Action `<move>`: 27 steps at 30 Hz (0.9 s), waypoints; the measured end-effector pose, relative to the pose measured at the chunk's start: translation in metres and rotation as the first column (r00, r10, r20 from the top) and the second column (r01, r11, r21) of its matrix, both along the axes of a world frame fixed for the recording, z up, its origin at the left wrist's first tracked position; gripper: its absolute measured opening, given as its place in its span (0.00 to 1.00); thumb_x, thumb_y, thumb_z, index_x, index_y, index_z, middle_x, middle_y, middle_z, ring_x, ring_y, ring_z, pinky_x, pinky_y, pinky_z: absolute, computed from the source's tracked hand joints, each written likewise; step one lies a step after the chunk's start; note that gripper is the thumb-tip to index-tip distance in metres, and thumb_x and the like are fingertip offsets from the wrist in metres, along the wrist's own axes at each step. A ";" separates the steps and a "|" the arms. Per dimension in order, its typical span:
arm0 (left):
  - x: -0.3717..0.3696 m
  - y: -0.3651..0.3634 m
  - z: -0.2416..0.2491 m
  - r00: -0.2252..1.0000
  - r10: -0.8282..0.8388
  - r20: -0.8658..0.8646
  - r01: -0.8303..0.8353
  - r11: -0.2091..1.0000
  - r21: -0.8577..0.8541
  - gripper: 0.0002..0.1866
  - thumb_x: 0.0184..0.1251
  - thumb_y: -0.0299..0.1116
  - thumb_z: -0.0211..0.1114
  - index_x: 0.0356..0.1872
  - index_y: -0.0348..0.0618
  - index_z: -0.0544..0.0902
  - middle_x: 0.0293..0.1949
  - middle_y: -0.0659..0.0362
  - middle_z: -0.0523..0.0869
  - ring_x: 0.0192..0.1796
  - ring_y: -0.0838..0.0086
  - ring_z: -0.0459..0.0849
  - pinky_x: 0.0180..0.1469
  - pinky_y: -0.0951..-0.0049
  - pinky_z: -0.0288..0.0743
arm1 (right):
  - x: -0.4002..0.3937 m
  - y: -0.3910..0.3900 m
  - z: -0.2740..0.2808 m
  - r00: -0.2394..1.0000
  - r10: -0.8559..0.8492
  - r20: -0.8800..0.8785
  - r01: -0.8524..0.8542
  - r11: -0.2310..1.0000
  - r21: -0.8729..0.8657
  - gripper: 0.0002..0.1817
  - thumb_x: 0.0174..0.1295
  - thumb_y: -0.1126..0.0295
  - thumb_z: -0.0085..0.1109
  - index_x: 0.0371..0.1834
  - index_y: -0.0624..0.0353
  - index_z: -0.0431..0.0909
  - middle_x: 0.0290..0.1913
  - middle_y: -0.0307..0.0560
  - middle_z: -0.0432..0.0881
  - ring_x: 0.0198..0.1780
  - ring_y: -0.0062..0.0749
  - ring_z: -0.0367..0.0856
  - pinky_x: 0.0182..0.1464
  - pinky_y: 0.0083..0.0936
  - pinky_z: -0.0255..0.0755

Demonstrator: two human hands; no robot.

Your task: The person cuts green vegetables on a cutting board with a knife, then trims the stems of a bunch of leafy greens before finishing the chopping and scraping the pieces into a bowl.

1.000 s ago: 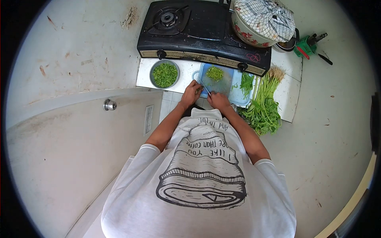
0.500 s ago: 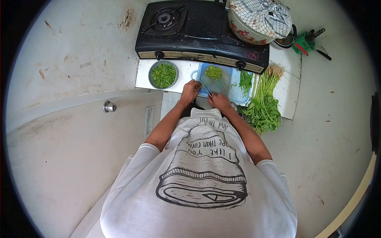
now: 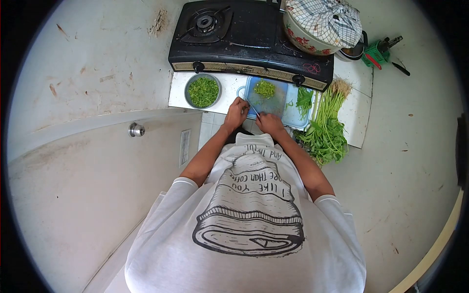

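Note:
In my right hand (image 3: 270, 124) is a knife (image 3: 252, 107), its thin blade slanting up and left over the near edge of a blue cutting board (image 3: 277, 105). My left hand (image 3: 238, 112) is closed by the blade's tip at the board's near-left corner. Whatever its fingers pinch is too small to make out. Farther back on the board lies a small heap of chopped greens (image 3: 264, 89). To the left stands a grey bowl (image 3: 219, 91) full of finely chopped greens (image 3: 202, 92).
A black gas stove (image 3: 249, 39) runs behind the board, bearing a cloth-covered floral pot (image 3: 305, 41). Right of the board are a light-blue tray (image 3: 293, 116), loose leaves (image 3: 304, 100) and a long leafy bunch with roots (image 3: 328, 122). A green basket (image 3: 375, 52) holds utensils farther right.
The whole view has shifted slightly. Both hands keep nearly the same pose at the board's near edge, and the knife is still in my right hand.

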State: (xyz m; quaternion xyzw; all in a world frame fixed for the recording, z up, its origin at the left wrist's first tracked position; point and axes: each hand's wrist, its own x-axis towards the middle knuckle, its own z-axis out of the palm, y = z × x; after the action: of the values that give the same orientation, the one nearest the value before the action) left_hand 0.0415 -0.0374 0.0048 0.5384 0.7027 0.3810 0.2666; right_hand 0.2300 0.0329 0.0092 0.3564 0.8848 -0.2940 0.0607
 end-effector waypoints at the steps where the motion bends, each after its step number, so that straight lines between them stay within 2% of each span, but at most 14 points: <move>1: 0.000 -0.001 -0.001 1.000 -0.013 -0.004 0.013 1.000 0.008 0.07 0.59 0.17 0.68 0.38 0.36 0.87 0.37 0.49 0.82 0.39 0.54 0.84 0.44 0.60 0.80 | 0.002 0.000 0.001 1.000 -0.013 0.013 0.013 1.000 -0.009 0.21 0.71 0.54 0.54 0.41 0.65 0.83 0.33 0.64 0.88 0.37 0.60 0.89 0.44 0.54 0.82; 9: 0.000 0.000 0.002 1.000 0.000 0.011 0.000 1.000 -0.008 0.08 0.62 0.17 0.66 0.40 0.37 0.87 0.37 0.48 0.84 0.40 0.53 0.86 0.44 0.60 0.80 | 0.013 0.003 0.011 0.998 -0.034 0.047 0.037 0.998 -0.055 0.21 0.71 0.54 0.54 0.42 0.64 0.83 0.35 0.65 0.88 0.38 0.62 0.88 0.45 0.53 0.83; 12: 0.000 0.005 0.004 0.999 -0.032 -0.004 0.032 0.999 -0.004 0.07 0.62 0.18 0.66 0.39 0.38 0.87 0.37 0.49 0.83 0.39 0.54 0.85 0.44 0.60 0.80 | 0.013 0.002 0.007 0.999 -0.028 0.018 0.029 0.999 -0.030 0.21 0.71 0.54 0.54 0.41 0.64 0.83 0.33 0.65 0.87 0.36 0.62 0.88 0.44 0.53 0.83; 18: 0.003 0.006 0.007 1.000 0.014 -0.001 -0.014 1.000 -0.019 0.05 0.60 0.18 0.66 0.36 0.38 0.87 0.35 0.49 0.82 0.35 0.55 0.85 0.42 0.60 0.80 | 0.014 -0.001 0.007 1.000 -0.018 -0.025 0.017 1.000 -0.017 0.21 0.70 0.54 0.54 0.39 0.64 0.83 0.31 0.64 0.87 0.35 0.62 0.88 0.42 0.53 0.83; 24: 0.002 0.006 0.007 1.000 0.022 0.005 -0.021 0.999 -0.048 0.06 0.60 0.18 0.66 0.36 0.38 0.87 0.36 0.48 0.83 0.36 0.55 0.85 0.43 0.60 0.80 | 0.011 -0.002 0.003 0.998 -0.012 0.065 0.015 0.999 -0.038 0.20 0.70 0.56 0.54 0.39 0.64 0.83 0.33 0.64 0.88 0.37 0.61 0.89 0.43 0.54 0.83; 27: 0.002 0.006 0.007 1.000 0.014 0.014 -0.013 0.999 -0.042 0.06 0.60 0.19 0.66 0.37 0.38 0.87 0.37 0.49 0.83 0.37 0.54 0.85 0.43 0.59 0.80 | 0.003 0.001 -0.003 1.000 -0.020 0.013 0.021 0.999 -0.043 0.20 0.70 0.56 0.53 0.39 0.64 0.83 0.34 0.64 0.88 0.37 0.61 0.89 0.44 0.54 0.83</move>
State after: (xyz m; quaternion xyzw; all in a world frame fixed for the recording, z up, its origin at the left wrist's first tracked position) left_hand 0.0432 -0.0317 0.0118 0.5254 0.7122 0.3717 0.2802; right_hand 0.2334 0.0335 0.0065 0.3658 0.8742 -0.3113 0.0710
